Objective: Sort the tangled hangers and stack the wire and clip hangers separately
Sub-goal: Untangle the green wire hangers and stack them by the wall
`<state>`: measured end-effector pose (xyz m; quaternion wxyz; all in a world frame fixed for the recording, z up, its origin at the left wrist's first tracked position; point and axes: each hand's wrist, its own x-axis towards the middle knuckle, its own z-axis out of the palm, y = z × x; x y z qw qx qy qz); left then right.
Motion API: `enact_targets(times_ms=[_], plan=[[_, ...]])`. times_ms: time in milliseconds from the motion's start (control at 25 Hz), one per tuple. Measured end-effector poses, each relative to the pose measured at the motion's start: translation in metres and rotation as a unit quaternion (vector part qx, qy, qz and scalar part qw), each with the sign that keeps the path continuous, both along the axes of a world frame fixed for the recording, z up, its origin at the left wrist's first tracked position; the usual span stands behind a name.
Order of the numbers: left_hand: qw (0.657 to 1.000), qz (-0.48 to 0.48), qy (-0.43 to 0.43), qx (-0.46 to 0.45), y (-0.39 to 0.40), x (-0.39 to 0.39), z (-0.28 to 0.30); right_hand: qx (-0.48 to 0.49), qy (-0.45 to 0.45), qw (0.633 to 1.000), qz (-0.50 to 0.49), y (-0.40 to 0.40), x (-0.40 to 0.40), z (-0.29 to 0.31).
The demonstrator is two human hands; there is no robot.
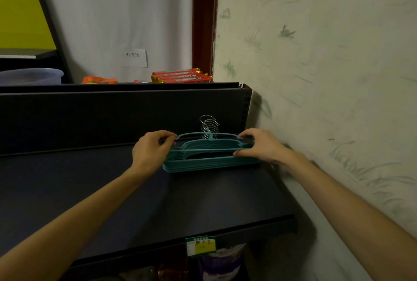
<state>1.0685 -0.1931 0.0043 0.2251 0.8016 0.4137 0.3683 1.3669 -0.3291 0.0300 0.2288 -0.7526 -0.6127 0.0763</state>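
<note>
A stack of several teal hangers (203,164) lies flat on the dark shelf (112,190), close to the back panel. Their silver metal hooks (208,126) stand bunched together above the stack. One teal hanger (209,148) sits raised at the top of the stack. My left hand (151,148) pinches its left end with curled fingers. My right hand (257,145) grips the right end of the top hanger, thumb in front. No clip hanger is visible.
A wall (327,77) runs close along the shelf's right side. Red snack packets (182,76) and an orange packet (99,80) lie on the ledge above the dark back panel (112,114). A green price tag (199,245) hangs on the shelf's front edge.
</note>
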Motion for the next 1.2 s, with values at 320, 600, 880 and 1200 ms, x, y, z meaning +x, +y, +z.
enact_targets(times_ms=[320, 600, 880, 1200], plan=[[0.999, -0.019, -0.002, 0.032, 0.006, 0.003, -0.016, -0.015, -0.003, 1.0, -0.003, -0.008, 0.003, -0.005], [0.997, -0.057, -0.056, 0.016, 0.012, 0.004, -0.019, 0.022, -0.055, 0.998, -0.007, -0.014, 0.007, -0.009], [0.998, -0.045, -0.012, 0.044, 0.012, 0.004, -0.024, 0.022, -0.062, 0.998, -0.008, -0.016, 0.009, -0.013], [0.953, -0.125, 0.276, -0.021, 0.033, 0.012, 0.012, -0.113, -0.098, 0.989, 0.013, 0.004, 0.018, 0.003]])
